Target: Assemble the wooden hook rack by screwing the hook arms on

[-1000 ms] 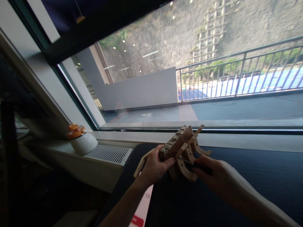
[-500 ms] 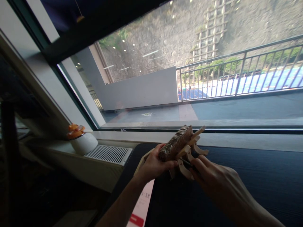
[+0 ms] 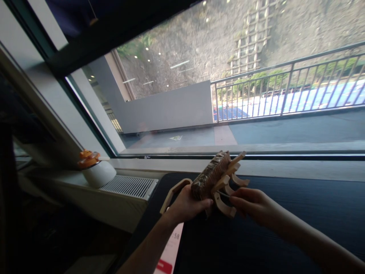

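Observation:
My left hand (image 3: 185, 205) is wrapped round a small wooden model (image 3: 216, 180) with a ribbed brown back and curved pale wooden legs, holding it tilted above the dark table (image 3: 285, 205). A curved wooden piece (image 3: 172, 194) sticks out to the left of that hand. My right hand (image 3: 252, 203) is closed in a pinch on a thin dark tool (image 3: 224, 194) whose tip touches the model's legs from the right.
A white pot with an orange lid (image 3: 95, 169) stands on the sill beside a vent grille (image 3: 128, 186). A phone with a lit screen (image 3: 169, 251) lies at the table's left edge. A large window (image 3: 228, 76) faces a railing outside.
My right hand has turned and drawn back a little, showing more of the thin tool. The model stays in my left hand, shifted slightly left.

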Demonstrator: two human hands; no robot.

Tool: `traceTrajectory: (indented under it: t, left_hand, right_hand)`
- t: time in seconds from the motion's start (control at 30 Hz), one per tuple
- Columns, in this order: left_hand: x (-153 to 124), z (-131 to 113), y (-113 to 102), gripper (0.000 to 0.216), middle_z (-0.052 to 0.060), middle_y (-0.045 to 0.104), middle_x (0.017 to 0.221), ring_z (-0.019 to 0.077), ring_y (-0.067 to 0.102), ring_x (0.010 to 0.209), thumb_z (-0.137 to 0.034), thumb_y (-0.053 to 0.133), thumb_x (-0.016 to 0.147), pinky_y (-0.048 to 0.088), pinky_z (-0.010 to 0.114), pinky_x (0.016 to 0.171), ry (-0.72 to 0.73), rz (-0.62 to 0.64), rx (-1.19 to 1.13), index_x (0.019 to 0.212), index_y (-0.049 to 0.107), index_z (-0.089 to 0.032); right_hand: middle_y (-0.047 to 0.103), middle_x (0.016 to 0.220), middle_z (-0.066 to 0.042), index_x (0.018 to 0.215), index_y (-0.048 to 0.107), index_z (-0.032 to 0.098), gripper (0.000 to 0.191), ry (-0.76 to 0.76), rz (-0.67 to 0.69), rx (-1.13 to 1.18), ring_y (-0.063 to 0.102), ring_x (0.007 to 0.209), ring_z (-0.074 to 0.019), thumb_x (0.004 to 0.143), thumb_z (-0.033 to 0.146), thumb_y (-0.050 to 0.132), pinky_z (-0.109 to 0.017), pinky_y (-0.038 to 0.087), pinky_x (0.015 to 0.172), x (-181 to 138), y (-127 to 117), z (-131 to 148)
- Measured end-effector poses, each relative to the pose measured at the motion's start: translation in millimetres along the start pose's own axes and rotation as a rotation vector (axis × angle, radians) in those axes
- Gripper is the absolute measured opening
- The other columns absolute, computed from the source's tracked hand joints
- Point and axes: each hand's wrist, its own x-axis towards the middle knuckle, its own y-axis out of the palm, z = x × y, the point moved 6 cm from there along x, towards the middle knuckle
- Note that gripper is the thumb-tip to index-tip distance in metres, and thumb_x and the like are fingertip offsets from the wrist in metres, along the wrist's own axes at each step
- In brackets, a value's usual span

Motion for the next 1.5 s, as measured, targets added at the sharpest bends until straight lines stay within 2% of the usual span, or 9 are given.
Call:
traceTrajectory:
  t: [0.23, 0.43, 0.63, 0.77, 0.93, 1.03, 1.13, 1.33, 1.5]
  left_hand:
    - [0, 3, 0, 0.026, 0.004, 0.078, 0.095, 0.0270, 0.071, 0.094, -0.018, 0.079, 0.069, 0.058, 0.032, 0.083, -0.017, -0.015, -0.024, 0.094, 0.077, -0.015]
    - [1, 0, -4, 0.028, 0.004, 0.079, 0.093, 0.0290, 0.071, 0.095, -0.021, 0.083, 0.066, 0.059, 0.036, 0.084, -0.005, -0.022, -0.060, 0.093, 0.077, -0.016]
    - [4, 16, -6, 0.035, 0.007, 0.078, 0.102, 0.0296, 0.071, 0.101, -0.024, 0.083, 0.069, 0.057, 0.039, 0.091, -0.013, 0.010, -0.181, 0.102, 0.077, -0.014]
    - [4, 19, -6, 0.034, 0.006, 0.079, 0.103, 0.0283, 0.072, 0.101, -0.023, 0.082, 0.072, 0.058, 0.037, 0.090, -0.044, 0.026, -0.198, 0.104, 0.077, -0.016]
    - [2, 10, -2, 0.028, 0.006, 0.079, 0.101, 0.0279, 0.072, 0.100, -0.020, 0.079, 0.074, 0.058, 0.036, 0.089, -0.025, 0.035, -0.159, 0.101, 0.076, -0.015]
    - [2, 9, -2, 0.027, 0.007, 0.078, 0.101, 0.0286, 0.071, 0.100, -0.020, 0.079, 0.072, 0.057, 0.037, 0.089, -0.027, 0.017, -0.127, 0.099, 0.076, -0.014]
    - [4, 12, -3, 0.030, 0.007, 0.078, 0.101, 0.0290, 0.071, 0.099, -0.022, 0.081, 0.071, 0.057, 0.037, 0.088, -0.020, 0.017, -0.147, 0.099, 0.076, -0.013]
    - [6, 20, -5, 0.033, 0.007, 0.078, 0.102, 0.0293, 0.071, 0.101, -0.025, 0.082, 0.071, 0.057, 0.038, 0.089, 0.005, 0.024, -0.178, 0.102, 0.076, -0.014]
    - [4, 18, -4, 0.034, 0.007, 0.078, 0.104, 0.0295, 0.071, 0.102, -0.024, 0.081, 0.073, 0.058, 0.037, 0.089, -0.014, 0.019, -0.165, 0.105, 0.076, -0.014]
  right_hand:
    - [0.075, 0.101, -0.004, 0.113, 0.063, 0.025, 0.040, -0.183, -0.185, -0.204, 0.072, 0.088, -0.0236, 0.074, 0.020, 0.059, -0.033, 0.054, 0.074, -14, -5, 11]
    - [0.072, 0.091, -0.003, 0.092, 0.066, 0.025, 0.021, -0.458, -0.399, -0.733, 0.069, 0.074, -0.0202, 0.081, 0.011, 0.055, -0.028, 0.048, 0.059, -29, -17, 42]
    - [0.073, 0.090, -0.005, 0.104, 0.070, 0.023, 0.026, -0.706, -0.410, -0.961, 0.068, 0.075, -0.0216, 0.089, 0.010, 0.053, -0.030, 0.047, 0.060, -36, -12, 51]
    - [0.074, 0.082, -0.004, 0.100, 0.070, 0.022, 0.023, -0.638, -0.389, -0.821, 0.069, 0.066, -0.0195, 0.098, 0.020, 0.047, -0.029, 0.044, 0.056, -32, -5, 44]
    - [0.069, 0.061, -0.001, 0.076, 0.066, 0.024, 0.039, -0.212, -0.273, -0.562, 0.066, 0.052, -0.0189, 0.101, 0.041, 0.041, -0.028, 0.038, 0.047, -17, -10, 20]
    - [0.072, 0.065, 0.000, 0.088, 0.068, 0.025, 0.030, -0.116, -0.220, -0.480, 0.067, 0.054, -0.0196, 0.097, 0.042, 0.046, -0.027, 0.040, 0.048, -16, -11, 13]
    - [0.074, 0.069, 0.001, 0.104, 0.066, 0.026, 0.019, -0.187, -0.268, -0.562, 0.068, 0.055, -0.0193, 0.088, 0.028, 0.056, -0.026, 0.041, 0.049, -19, -14, 18]
    - [0.078, 0.096, -0.008, 0.096, 0.069, 0.022, 0.022, -0.667, -0.408, -0.862, 0.072, 0.066, -0.0211, 0.093, 0.018, 0.047, -0.029, 0.046, 0.053, -31, -13, 45]
    - [0.076, 0.078, -0.003, 0.092, 0.069, 0.022, 0.023, -0.532, -0.367, -0.784, 0.071, 0.059, -0.0198, 0.096, 0.023, 0.047, -0.029, 0.043, 0.052, -29, -11, 40]
